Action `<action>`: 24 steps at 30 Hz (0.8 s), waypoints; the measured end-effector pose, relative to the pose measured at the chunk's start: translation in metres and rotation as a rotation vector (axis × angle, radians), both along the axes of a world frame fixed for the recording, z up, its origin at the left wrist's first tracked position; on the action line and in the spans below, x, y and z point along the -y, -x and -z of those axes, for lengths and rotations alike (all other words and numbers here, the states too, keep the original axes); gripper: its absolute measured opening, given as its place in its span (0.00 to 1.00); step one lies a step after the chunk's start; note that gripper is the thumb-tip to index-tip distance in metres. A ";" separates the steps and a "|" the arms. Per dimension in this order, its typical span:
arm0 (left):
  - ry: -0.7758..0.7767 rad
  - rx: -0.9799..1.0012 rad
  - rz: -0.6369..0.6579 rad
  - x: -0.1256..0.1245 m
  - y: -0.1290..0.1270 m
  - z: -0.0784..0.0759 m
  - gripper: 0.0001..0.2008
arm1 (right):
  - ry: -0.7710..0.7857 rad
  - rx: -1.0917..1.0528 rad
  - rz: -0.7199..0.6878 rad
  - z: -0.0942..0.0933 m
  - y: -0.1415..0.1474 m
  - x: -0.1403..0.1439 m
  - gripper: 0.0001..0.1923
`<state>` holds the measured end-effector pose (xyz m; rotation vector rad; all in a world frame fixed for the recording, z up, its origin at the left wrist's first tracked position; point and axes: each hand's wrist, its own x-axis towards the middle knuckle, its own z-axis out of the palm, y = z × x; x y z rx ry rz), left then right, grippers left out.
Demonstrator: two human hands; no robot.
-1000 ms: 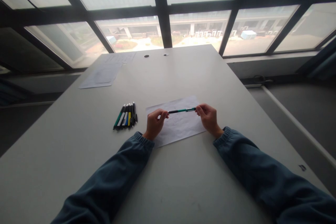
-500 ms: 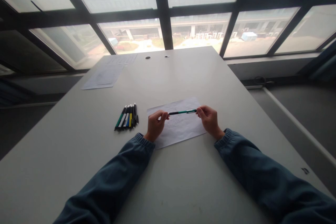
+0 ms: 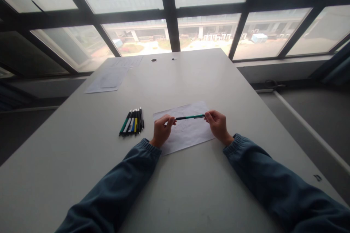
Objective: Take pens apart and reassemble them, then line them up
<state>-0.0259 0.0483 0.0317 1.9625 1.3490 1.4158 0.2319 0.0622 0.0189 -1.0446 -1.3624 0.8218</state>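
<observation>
A green and black pen (image 3: 190, 117) is stretched sideways between my two hands, above a white sheet of paper (image 3: 188, 140). My left hand (image 3: 162, 129) pinches its black end, and my right hand (image 3: 218, 125) pinches its green end. Faint marks show on the sheet, which lies at a slant below the pen. To the left of my left hand, several pens (image 3: 132, 122) lie side by side, with green, white, blue, yellow and black barrels. Both fingertips partly hide the ends of the held pen.
The white table (image 3: 82, 160) reaches to a dark-framed window (image 3: 172, 11). More papers (image 3: 108, 79) lie at its far left, and two round holes show near the far edge. A small dark mark (image 3: 317, 177) is close to the right edge.
Both hands stay almost where they were. The pen has turned slightly about its length, so its clip now shows less plainly.
</observation>
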 end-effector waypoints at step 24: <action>-0.024 -0.010 0.030 0.001 -0.001 -0.002 0.23 | -0.004 0.017 -0.004 -0.002 0.000 0.001 0.19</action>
